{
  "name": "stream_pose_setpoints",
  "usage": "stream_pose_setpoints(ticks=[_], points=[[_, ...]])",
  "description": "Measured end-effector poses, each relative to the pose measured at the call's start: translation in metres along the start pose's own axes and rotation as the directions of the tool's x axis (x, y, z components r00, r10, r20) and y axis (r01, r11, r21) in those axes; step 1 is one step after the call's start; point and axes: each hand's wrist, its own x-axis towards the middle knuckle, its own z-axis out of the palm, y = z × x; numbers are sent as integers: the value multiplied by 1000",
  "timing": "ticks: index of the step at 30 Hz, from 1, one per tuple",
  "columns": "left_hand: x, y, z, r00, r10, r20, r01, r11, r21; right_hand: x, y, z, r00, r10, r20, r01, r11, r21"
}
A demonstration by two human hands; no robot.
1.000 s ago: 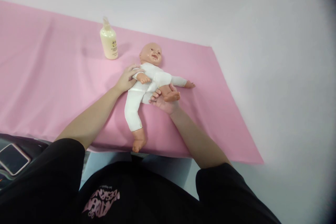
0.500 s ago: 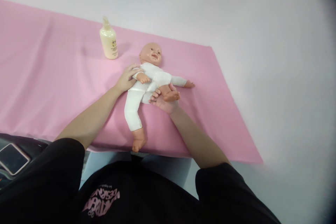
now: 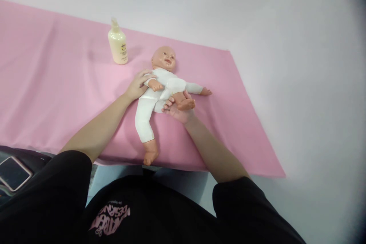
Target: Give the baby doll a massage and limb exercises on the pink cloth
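A baby doll (image 3: 145, 112) with a white cloth body lies on its back, its head away from me. My left hand (image 3: 139, 84) is curled round the doll's side and upper arm, some fingers resting on the chest. Under the doll's raised, bent leg, my right hand (image 3: 178, 112) holds the lower leg near the ankle, with the thumb on its outer side. The foot hides part of that palm. The doll's other leg stretches toward the near table edge, and one arm points out to the right.
A pump bottle (image 3: 117, 47) of pale yellow liquid stands upright behind the doll to the left. The pink cloth (image 3: 57, 84) covers the table, whose right edge slants toward me. A phone (image 3: 15, 174) lies on a dark surface at lower left.
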Motion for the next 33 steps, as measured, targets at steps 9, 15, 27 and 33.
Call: stream_pose_setpoints(ticks=[9, 15, 27, 33], points=[[-1, 2, -1, 1000, -4, 2, 4, 1000, -16, 0, 0, 5, 999, -8, -47, 7, 1000, -23], [-1, 2, 0, 1000, -8, -8, 8, 1000, -24, -1, -1, 10, 999, -9, -51, 7, 999, -36], [0, 0, 0, 1000, -19, -4, 19, 1000, -9, -1, -1, 10, 999, -1, -39, 1, 1000, -19], [-2, -2, 0, 1000, -8, -1, 8, 1000, 0, -1, 0, 9, 1000, 0, 1, 0, 1000, -11]])
